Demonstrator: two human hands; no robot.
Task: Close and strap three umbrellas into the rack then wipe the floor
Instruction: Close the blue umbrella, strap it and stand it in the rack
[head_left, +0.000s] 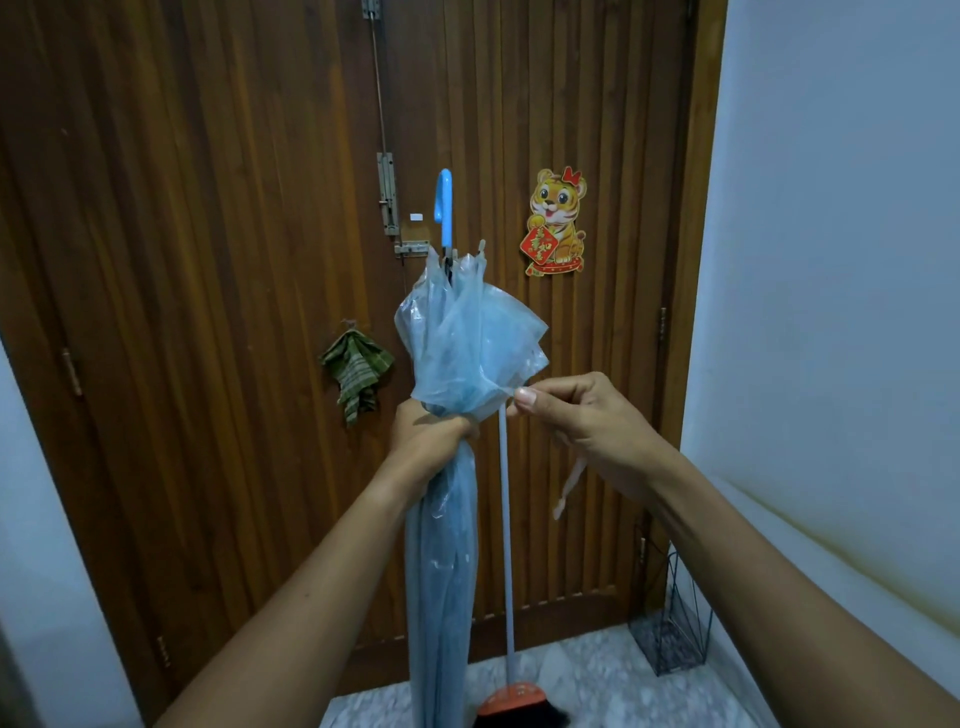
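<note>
umbrella: translucent light-blue plastic umbrella (457, 353), folded, held upright in front of the door with its curved blue handle (444, 202) at the top; canopy bunched loose above the grip, narrow below it.
left hand: left hand (431, 441) wrapped tight around the canopy's middle.
right hand: right hand (576, 415) pinches the canopy's edge between thumb and forefinger; a pale strap (569, 483) hangs below it.
rack: black wire rack (670, 623) on the speckled stone floor (597, 686), in the right corner, well apart from the umbrella.
broom: white-poled broom with orange head (506, 519) just behind the umbrella.
door: brown slatted wooden door (208, 260) carrying a green striped cloth (356, 369) and a tiger sticker (557, 221).
</note>
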